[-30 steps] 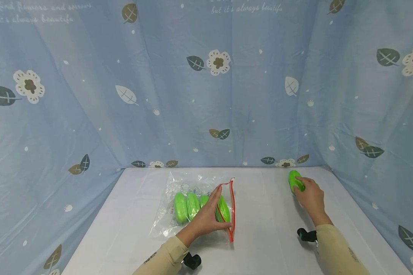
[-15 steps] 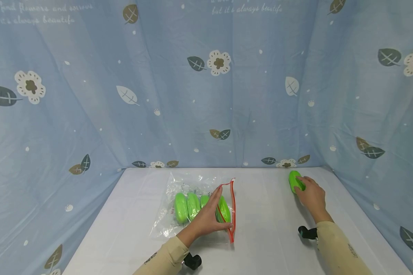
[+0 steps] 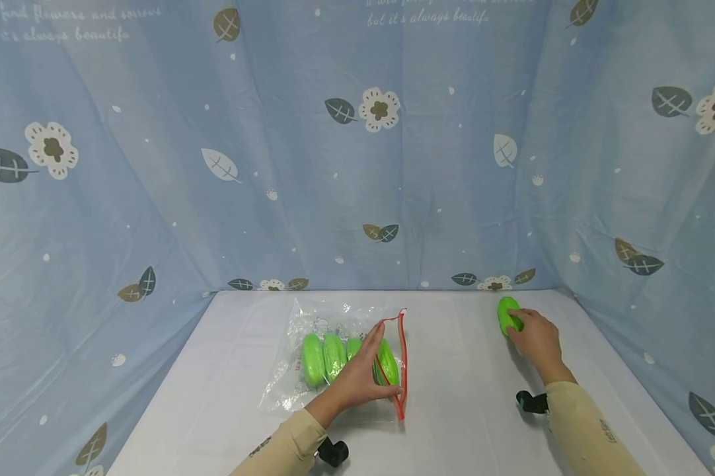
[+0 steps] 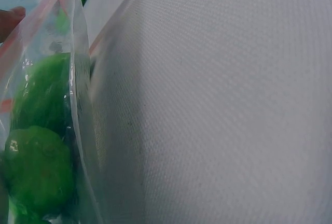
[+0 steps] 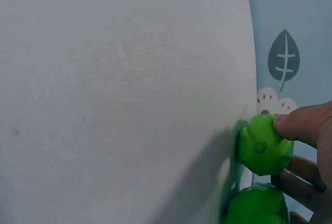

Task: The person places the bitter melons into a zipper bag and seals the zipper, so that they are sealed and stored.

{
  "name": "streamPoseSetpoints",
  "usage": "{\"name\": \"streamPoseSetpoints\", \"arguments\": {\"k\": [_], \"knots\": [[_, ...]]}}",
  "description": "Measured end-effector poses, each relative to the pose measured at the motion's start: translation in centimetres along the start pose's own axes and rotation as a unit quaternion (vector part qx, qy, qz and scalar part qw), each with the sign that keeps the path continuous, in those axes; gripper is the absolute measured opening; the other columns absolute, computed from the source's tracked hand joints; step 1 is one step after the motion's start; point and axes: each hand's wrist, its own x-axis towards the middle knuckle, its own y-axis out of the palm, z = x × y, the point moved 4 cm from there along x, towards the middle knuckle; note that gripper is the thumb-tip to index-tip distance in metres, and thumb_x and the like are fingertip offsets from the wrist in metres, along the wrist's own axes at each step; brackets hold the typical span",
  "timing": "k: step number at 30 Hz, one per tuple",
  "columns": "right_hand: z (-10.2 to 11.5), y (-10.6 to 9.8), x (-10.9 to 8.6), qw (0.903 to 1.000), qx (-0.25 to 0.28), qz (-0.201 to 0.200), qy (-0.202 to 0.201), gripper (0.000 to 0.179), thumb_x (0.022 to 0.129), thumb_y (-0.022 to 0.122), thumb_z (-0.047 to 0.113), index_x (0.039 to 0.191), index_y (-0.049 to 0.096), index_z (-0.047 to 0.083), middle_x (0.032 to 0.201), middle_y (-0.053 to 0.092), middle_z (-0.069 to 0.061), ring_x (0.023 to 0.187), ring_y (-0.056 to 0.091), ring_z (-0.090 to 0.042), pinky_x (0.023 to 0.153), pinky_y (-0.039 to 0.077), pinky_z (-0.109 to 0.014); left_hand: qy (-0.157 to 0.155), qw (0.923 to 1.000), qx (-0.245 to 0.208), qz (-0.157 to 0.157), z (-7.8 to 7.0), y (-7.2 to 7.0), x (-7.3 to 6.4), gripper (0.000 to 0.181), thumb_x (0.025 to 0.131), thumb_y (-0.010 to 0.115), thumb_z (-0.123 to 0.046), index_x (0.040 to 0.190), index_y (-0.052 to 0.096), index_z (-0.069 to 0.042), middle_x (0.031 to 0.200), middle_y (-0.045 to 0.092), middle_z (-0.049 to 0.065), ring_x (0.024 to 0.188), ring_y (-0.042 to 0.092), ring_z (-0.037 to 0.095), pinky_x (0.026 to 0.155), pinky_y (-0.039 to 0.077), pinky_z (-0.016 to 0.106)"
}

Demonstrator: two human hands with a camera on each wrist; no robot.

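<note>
My left hand (image 3: 354, 378) lies over a clear zip bag (image 3: 286, 383) with a red closure, fingers and thumb spread at its mouth. The fingertips touch the upper part of the red edge and the thumb its lower part. Several bright green cucumbers (image 3: 312, 360) lie side by side in the bag, some partly hidden by this hand. At the far right, my right hand (image 3: 537, 338) holds another green cucumber (image 3: 506, 312) between thumb and fingers. In the right wrist view the thumb presses on one ribbed end (image 5: 264, 143), and a second, darker green shape (image 5: 257, 206) shows below it.
A white table (image 3: 452, 370) carries everything. Blue patterned cloth (image 3: 429, 165) hangs behind it and along both sides. Black wrist-camera mounts (image 3: 332, 453) stick out beside the sleeves.
My right hand and its cucumber have shifted slightly left, and the fingers sit a little differently on it. The left hand and the bag have stayed in place.
</note>
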Motion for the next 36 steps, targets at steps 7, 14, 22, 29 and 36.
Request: {"name": "streamPoseSetpoints", "arguments": {"k": [7,14,22,29,36], "knots": [[0.6,-0.4,-0.6,0.9999,0.003,0.003,-0.014,0.048,0.087,0.077,0.012,0.128,0.064,-0.008,0.127,0.056,-0.039,0.109,0.055,-0.056,0.093,0.043,-0.065,0.002,1.0000,0.001,0.001,0.0,0.1,0.1,0.124,0.078,0.087,-0.046,0.166,0.004,-0.021,0.171,0.006,-0.003,0.152,0.026,0.029,0.113,0.038,0.054],[1.3,-0.3,-1.3,0.9994,0.021,0.025,-0.005,0.048,0.087,0.077,0.012,0.129,0.064,-0.007,0.130,0.055,-0.037,0.118,0.051,-0.056,0.098,0.041,-0.066,0.000,1.0000,0.003,0.001,-0.2,0.0,0.1,0.124,0.078,0.088,-0.046,0.166,0.004,-0.020,0.171,0.007,-0.001,0.151,0.027,0.030,0.113,0.038,0.055],[2.3,0.0,-2.5,0.9973,0.052,0.046,-0.023,0.048,0.087,0.077,0.012,0.130,0.064,-0.006,0.133,0.053,-0.037,0.121,0.049,-0.056,0.098,0.043,-0.067,0.002,1.0000,0.004,0.001,-0.1,0.0,0.1,0.124,0.078,0.088,-0.044,0.166,0.003,-0.021,0.172,0.005,0.000,0.151,0.027,0.031,0.113,0.038,0.055],[3.8,0.2,-4.4,0.9955,0.071,0.023,-0.059,0.045,0.084,0.080,0.010,0.125,0.068,-0.004,0.126,0.058,-0.035,0.116,0.055,-0.053,0.093,0.048,-0.064,0.004,1.0000,0.004,0.001,0.0,0.0,0.0,0.124,0.078,0.087,-0.043,0.166,0.003,-0.020,0.172,0.007,0.003,0.151,0.027,0.033,0.112,0.039,0.057],[5.6,0.5,-6.2,0.9950,0.068,-0.001,-0.073,0.045,0.080,0.084,0.010,0.122,0.071,-0.001,0.122,0.063,-0.029,0.112,0.060,-0.048,0.091,0.051,-0.061,0.007,1.0000,0.001,0.001,0.2,0.1,0.0,0.123,0.079,0.087,-0.045,0.166,0.003,-0.021,0.172,0.006,0.002,0.151,0.026,0.032,0.113,0.039,0.056]]}}
